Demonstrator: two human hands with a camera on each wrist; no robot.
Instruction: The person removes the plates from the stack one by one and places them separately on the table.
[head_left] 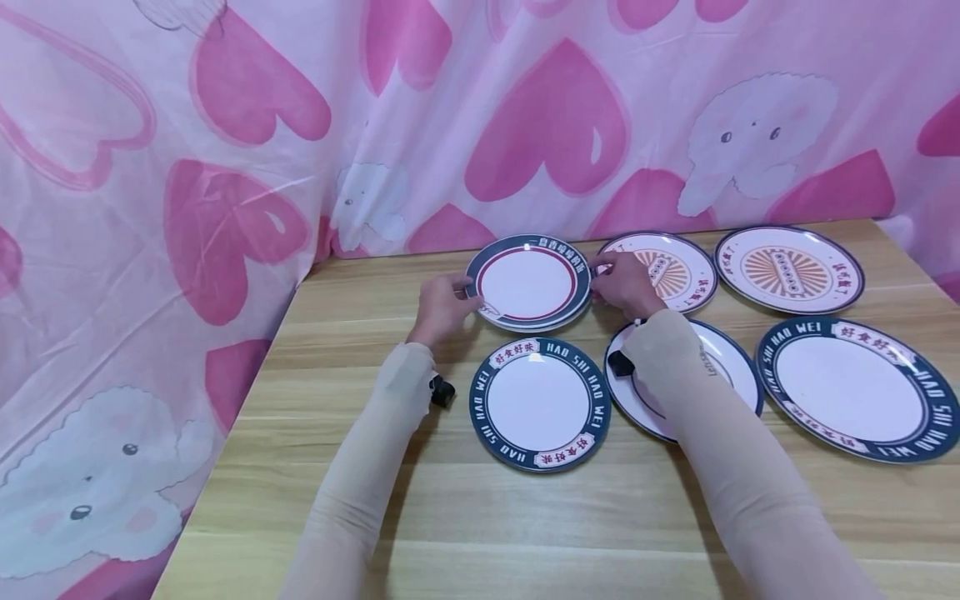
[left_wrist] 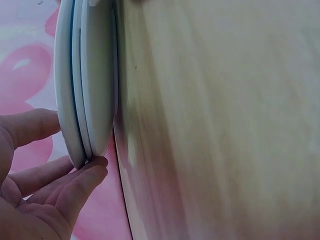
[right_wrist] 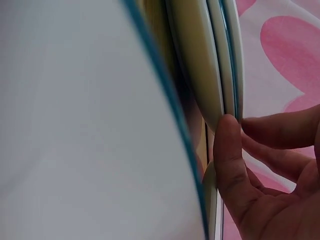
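Both hands hold a small stack of plates (head_left: 529, 282) at the back middle of the table, one at each side. The top plate has a dark rim with white characters and a red inner ring. My left hand (head_left: 442, 307) grips the stack's left edge; in the left wrist view, its fingers (left_wrist: 87, 187) lie against the stacked rims (left_wrist: 75, 85). My right hand (head_left: 627, 283) pinches the right edge, with the thumb (right_wrist: 229, 145) against the rims in the right wrist view. Just in front lies a dark-rimmed plate (head_left: 538, 405) with lettering.
Under my right forearm lies a white plate (head_left: 723, 358), partly hidden. Two sunburst-patterned plates (head_left: 787, 268) stand at the back right, one partly behind my right hand. A large dark-rimmed plate (head_left: 847, 387) lies farther right. A pink heart-print curtain (head_left: 420, 125) hangs behind the wooden table (head_left: 315, 467).
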